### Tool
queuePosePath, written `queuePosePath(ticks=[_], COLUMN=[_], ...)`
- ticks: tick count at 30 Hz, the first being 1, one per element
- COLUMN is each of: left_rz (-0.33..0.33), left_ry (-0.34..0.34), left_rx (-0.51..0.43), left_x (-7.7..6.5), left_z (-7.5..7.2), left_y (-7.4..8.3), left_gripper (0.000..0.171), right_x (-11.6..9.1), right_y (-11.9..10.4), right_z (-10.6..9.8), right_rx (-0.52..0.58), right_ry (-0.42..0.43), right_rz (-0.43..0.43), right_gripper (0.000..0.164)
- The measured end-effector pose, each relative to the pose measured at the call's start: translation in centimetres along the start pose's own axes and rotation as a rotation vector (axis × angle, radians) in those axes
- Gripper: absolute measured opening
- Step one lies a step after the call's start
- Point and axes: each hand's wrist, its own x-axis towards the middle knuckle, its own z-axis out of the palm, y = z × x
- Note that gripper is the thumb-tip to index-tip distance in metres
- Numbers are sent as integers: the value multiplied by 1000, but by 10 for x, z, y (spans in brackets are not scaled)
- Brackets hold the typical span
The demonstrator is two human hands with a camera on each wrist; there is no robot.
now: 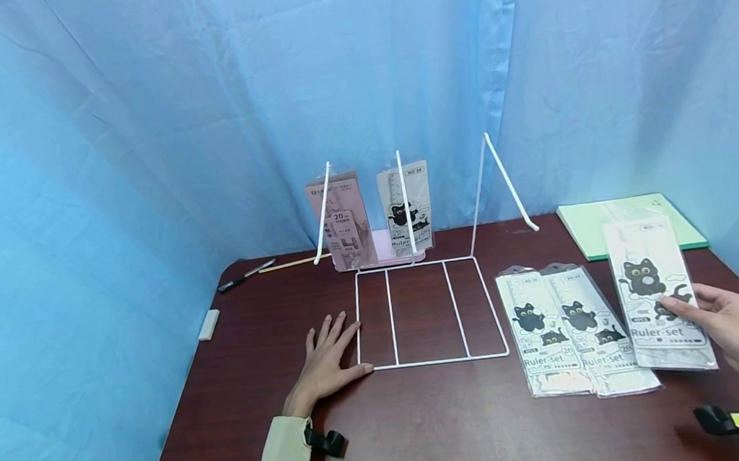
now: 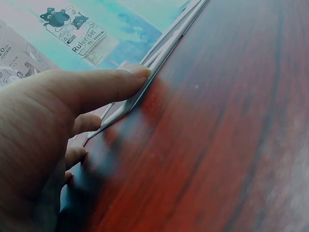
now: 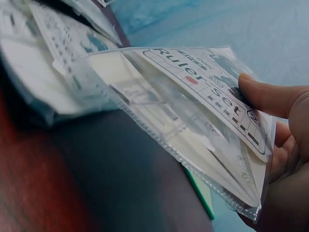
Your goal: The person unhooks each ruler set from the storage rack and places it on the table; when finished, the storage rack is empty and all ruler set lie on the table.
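My right hand (image 1: 738,321) grips a clear-bagged ruler set (image 1: 658,302) by its right edge, thumb on the front and fingers behind. Its white card shows black cats; the right wrist view shows the bag's lower end. Two like ruler sets (image 1: 547,332) lie to its left on the table. My left hand (image 1: 329,360) lies with fingers spread at the left front corner of a white wire rack (image 1: 432,362), its thumb touching the front bar. On the rack's left hook hangs a pink package (image 1: 350,217); a cat ruler set (image 1: 418,183) hangs on the middle hook.
The rack's right hook (image 1: 510,183) juts forward and bears nothing. A green pad (image 1: 581,232) lies at the back right. To the left are a black pen (image 1: 245,275), a thin yellow stick (image 1: 294,263) and a white block (image 1: 209,325). Blue curtains (image 1: 357,79) enclose the table.
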Motion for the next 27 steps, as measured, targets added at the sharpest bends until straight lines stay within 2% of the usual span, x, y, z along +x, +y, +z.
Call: queuePosePath(ticks=[11, 21, 27], left_rz=[2, 0, 2], left_ry=[3, -3, -1], left_rx=[11, 9, 11], left_x=[0, 1, 0], left_z=[1, 0, 0], left_y=[-2, -1, -1], left_gripper=[87, 87, 87], right_x=[2, 5, 6], right_y=[21, 32, 34], right_z=[-8, -11, -11], right_rx=[76, 68, -15], right_ry=[-29, -89, -162], right_rz=[80, 125, 168], right_gripper=[20, 25, 85])
